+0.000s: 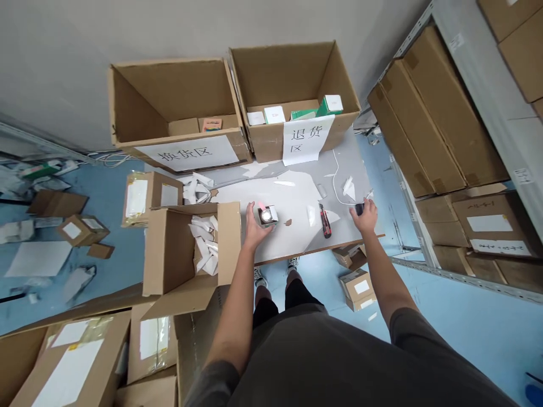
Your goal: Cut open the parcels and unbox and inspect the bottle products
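Observation:
My left hand [254, 229] curls around the left and near sides of a small open box [274, 212] on the table. A shiny round thing, silvery like a bulb, shows in its top, with a small pink piece at the rim. At the table's right side, my right hand [365, 216] has its fingers around a small black object [360, 208]; its kind is partly hidden. A white cable [335, 175] runs across the table towards it. Between my hands lies a red and black utility knife [324, 221].
Two large labelled cartons, left [190, 152] and right [267, 135], stand along the table's back, holding small boxes. An open carton [182, 249] with crumpled paper stands left. Paper scraps [349, 188] lie about the table [292, 198]. A shelf with cartons [445, 118] rises at right.

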A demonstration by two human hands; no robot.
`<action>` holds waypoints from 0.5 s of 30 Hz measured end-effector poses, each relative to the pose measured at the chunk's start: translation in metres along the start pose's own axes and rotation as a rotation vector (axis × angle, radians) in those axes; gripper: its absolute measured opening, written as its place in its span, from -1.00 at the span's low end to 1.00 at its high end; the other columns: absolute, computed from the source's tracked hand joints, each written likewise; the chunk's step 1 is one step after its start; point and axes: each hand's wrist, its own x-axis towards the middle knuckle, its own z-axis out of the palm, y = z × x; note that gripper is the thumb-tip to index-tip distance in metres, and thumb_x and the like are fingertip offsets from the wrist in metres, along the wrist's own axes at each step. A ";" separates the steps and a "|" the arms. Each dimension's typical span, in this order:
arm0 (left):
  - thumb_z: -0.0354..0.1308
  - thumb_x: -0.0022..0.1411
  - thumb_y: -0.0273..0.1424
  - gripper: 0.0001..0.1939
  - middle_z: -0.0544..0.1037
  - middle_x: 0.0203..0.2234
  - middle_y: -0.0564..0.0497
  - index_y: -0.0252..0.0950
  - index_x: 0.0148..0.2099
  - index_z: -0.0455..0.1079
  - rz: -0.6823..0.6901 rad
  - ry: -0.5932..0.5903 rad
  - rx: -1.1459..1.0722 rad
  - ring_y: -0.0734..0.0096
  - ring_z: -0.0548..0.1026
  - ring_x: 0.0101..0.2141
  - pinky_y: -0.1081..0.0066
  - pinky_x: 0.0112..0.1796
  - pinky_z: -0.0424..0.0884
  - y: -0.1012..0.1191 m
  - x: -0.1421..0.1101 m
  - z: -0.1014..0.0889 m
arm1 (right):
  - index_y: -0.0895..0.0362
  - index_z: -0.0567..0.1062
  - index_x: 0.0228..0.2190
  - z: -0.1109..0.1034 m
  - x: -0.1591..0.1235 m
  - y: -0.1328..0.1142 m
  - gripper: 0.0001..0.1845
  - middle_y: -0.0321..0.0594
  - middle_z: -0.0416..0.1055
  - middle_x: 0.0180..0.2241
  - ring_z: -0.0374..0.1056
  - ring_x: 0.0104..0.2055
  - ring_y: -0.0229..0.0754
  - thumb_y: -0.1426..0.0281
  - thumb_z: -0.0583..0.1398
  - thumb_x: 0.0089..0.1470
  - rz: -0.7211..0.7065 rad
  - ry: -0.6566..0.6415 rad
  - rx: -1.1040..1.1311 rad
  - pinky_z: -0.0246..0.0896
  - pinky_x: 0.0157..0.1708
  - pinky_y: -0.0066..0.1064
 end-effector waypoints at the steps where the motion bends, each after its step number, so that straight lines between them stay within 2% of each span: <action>1: 0.61 -0.07 -0.33 0.31 0.04 0.53 -0.24 -0.09 0.57 -0.07 0.011 -0.006 0.006 -0.13 0.08 0.49 -0.05 0.43 0.15 0.003 0.000 -0.001 | 0.16 0.23 0.40 -0.005 -0.003 -0.022 -0.13 0.22 0.13 0.44 0.06 0.43 0.32 -0.04 0.18 0.25 -0.045 -0.003 0.001 0.10 0.33 0.15; 5: 0.56 -0.04 -0.41 0.26 0.11 0.50 -0.26 -0.16 0.57 -0.06 0.022 -0.057 0.015 -0.12 0.07 0.50 -0.05 0.46 0.07 0.015 -0.001 -0.001 | 0.12 0.24 0.41 -0.021 -0.022 -0.105 -0.17 0.16 0.10 0.46 0.02 0.48 0.30 -0.01 0.19 0.27 -0.225 -0.038 0.114 0.01 0.40 0.19; 8: 0.49 -0.04 -0.51 0.22 0.14 0.49 -0.28 -0.20 0.57 -0.05 0.013 -0.070 0.024 -0.12 0.08 0.49 -0.02 0.46 0.08 0.024 -0.003 -0.001 | 0.11 0.25 0.41 -0.022 -0.043 -0.159 -0.16 0.13 0.11 0.46 0.01 0.49 0.27 0.04 0.25 0.24 -0.370 -0.082 0.286 -0.04 0.45 0.21; 12: 0.40 -0.01 -0.58 0.11 0.16 0.47 -0.26 -0.21 0.53 0.03 0.045 -0.084 0.037 -0.05 0.05 0.51 0.01 0.46 0.09 0.032 -0.005 -0.005 | 0.00 0.20 0.45 -0.009 -0.075 -0.214 -0.05 0.02 0.10 0.48 0.01 0.52 0.22 0.15 0.36 0.13 -0.537 -0.273 0.432 -0.02 0.47 0.17; 15: 0.37 0.02 -0.58 -0.04 0.13 0.49 -0.26 -0.22 0.45 0.16 0.061 -0.121 0.070 -0.06 0.01 0.52 0.00 0.43 0.14 0.038 -0.008 -0.010 | 0.00 0.15 0.48 0.004 -0.093 -0.243 0.05 0.02 0.06 0.50 -0.01 0.54 0.21 0.24 0.41 0.07 -0.573 -0.388 0.476 0.01 0.47 0.13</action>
